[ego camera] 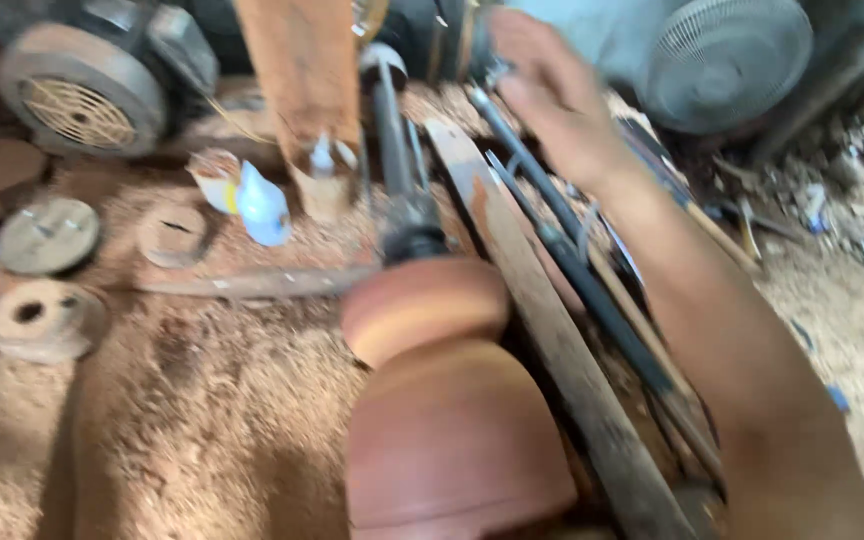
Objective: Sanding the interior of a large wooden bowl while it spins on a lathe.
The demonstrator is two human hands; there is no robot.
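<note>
While the shaped wooden piece [442, 400] sits on the lathe amid sawdust [202, 400], the right hand [552, 95] reaches toward twelve o'clock, grip unclear; left hand unseen.

Single head-worn view, looking steeply down, close over turned wooden piece [447, 400], sawdust floor [202, 420].

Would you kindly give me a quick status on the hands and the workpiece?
Right hand reaching among the long tools, grip unclear. Left hand unseen. Turned wooden piece untouched on the lathe.
</note>
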